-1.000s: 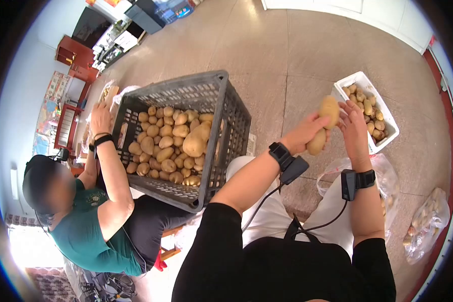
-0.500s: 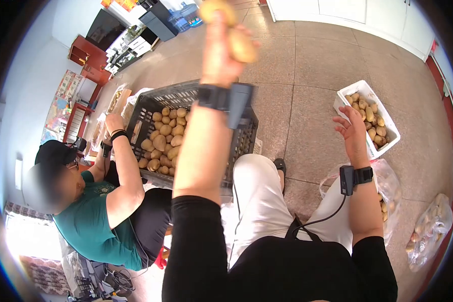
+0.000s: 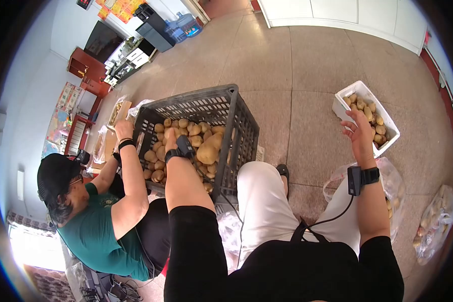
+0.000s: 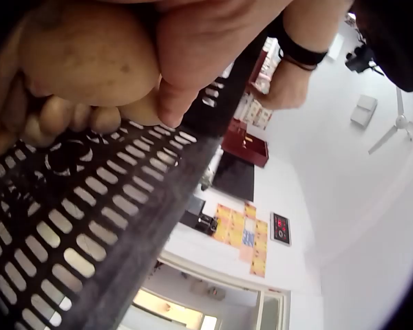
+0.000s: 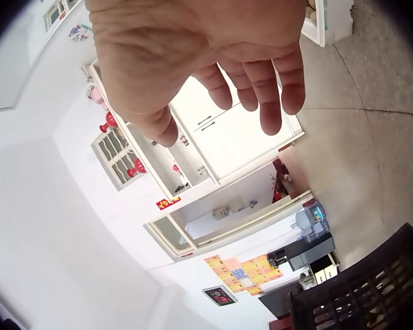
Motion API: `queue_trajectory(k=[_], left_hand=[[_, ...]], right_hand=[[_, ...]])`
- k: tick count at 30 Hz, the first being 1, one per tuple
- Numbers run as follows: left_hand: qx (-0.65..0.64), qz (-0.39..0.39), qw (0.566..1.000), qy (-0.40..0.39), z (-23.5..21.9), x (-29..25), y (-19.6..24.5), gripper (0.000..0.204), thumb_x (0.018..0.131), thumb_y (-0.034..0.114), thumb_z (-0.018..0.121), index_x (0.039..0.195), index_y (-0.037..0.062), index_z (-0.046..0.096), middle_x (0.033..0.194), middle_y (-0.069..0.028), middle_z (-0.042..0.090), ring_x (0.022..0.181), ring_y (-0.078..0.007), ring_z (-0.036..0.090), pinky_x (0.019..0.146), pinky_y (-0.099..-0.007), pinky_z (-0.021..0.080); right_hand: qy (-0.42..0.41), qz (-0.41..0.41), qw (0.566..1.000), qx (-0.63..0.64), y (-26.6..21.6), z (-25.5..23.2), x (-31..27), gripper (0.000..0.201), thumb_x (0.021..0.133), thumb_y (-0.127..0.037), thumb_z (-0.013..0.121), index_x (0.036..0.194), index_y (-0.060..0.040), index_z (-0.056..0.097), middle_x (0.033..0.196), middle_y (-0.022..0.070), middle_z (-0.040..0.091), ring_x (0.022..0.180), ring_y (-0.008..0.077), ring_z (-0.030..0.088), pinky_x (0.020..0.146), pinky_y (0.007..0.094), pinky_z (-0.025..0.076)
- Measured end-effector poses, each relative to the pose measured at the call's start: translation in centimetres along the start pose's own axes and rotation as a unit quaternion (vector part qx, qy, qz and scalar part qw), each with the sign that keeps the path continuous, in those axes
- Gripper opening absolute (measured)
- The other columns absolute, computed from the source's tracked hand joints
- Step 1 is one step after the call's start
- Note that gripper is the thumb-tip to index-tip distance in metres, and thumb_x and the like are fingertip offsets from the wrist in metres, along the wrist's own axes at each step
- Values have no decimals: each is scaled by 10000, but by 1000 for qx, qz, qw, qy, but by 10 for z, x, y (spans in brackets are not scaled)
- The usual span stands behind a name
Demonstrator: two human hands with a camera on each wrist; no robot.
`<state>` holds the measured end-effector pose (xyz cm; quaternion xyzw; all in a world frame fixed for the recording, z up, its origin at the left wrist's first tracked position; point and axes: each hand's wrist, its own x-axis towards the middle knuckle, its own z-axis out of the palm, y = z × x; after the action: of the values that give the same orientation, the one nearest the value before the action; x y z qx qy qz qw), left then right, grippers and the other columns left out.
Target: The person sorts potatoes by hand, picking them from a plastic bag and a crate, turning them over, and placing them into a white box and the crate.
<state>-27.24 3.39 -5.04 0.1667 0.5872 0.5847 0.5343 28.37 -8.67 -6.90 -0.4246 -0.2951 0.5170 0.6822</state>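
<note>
My left hand [image 3: 172, 137] is down inside the black plastic crate [image 3: 235, 126], over a heap of potatoes [image 3: 209, 151]. In the left wrist view its fingers and thumb grip a large potato [image 4: 89, 55], and a second potato [image 4: 141, 110] shows under the thumb tip. The crate's slotted wall [image 4: 103, 220] runs close beside them. My right hand [image 3: 360, 136] hangs in the air with loosely bent fingers and holds nothing. In the head view it overlaps the near side of a white foam box [image 3: 392, 138] of potatoes.
At the left a person in a green shirt [image 3: 93, 236] sits against the crate, one hand [image 3: 124, 130] at a cardboard box [image 3: 103, 151]. Clear plastic bags [image 3: 395, 186] lie on the floor at my right. White cabinets [image 3: 332, 12] line the far wall.
My left hand went from beside my right hand, up and over to the left with two potatoes, then down into the crate. The right hand stayed near the foam box.
</note>
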Motion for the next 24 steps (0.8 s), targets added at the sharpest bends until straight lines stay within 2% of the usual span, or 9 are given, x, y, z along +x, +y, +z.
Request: queue_trajectory(k=[8,12,15,16,20,22,23,24], left_hand=[[-67,-3,997,32,-47,19,-35,406,888,478,450,839,87,551,677,-60,589,516,-217,549,447,-347,472],[-145,11,986,80,-14,-8,-28,388,912,445,393,834,88,524,638,-52,585,468,-211,523,403,-338,433],[-235,36,962,132,-9,-8,-27,368,933,306,377,1167,27,425,1163,-89,475,1083,-246,430,969,-603,268],[-261,35,954,141,-8,-6,-28,383,953,311,278,1159,25,430,1078,-86,503,1050,-242,432,989,-602,234],[-215,64,966,126,-4,-10,-28,415,945,347,279,1154,19,426,1010,-107,505,952,-252,474,999,-589,238],[-202,31,967,151,-10,0,-25,465,932,385,286,1189,18,411,1019,-130,508,862,-273,510,950,-564,327],[-201,33,968,149,-51,58,-36,465,932,385,286,1189,18,411,1019,-130,508,862,-273,510,950,-564,327],[-162,63,980,101,-86,114,-50,442,920,326,354,1265,50,363,1173,-145,442,1010,-300,465,906,-525,384]], right_hand=[[-12,9,1000,-22,8,5,4,346,903,-335,490,1132,-75,495,1106,65,527,855,163,564,680,270,446],[-8,12,999,-29,11,4,3,351,902,-338,493,1131,-72,495,1105,68,526,853,163,562,679,268,446],[-22,4,999,-24,14,2,4,348,901,-335,496,1127,-70,495,1101,69,527,851,162,562,677,266,445],[-21,8,999,-24,13,2,4,346,901,-334,498,1123,-69,496,1099,69,527,850,161,563,677,265,445],[-22,13,1000,-17,12,-2,6,336,900,-335,499,1110,-72,500,1092,65,528,847,158,563,676,262,444],[-19,10,1000,-20,10,-1,4,333,900,-336,500,1108,-75,501,1091,63,528,844,158,563,678,263,444],[-16,9,1000,-23,10,0,3,331,899,-336,500,1106,-78,502,1090,60,529,841,157,563,680,264,444],[-15,9,1000,-21,9,0,2,331,899,-336,500,1106,-78,502,1090,60,529,841,157,563,680,264,444]])
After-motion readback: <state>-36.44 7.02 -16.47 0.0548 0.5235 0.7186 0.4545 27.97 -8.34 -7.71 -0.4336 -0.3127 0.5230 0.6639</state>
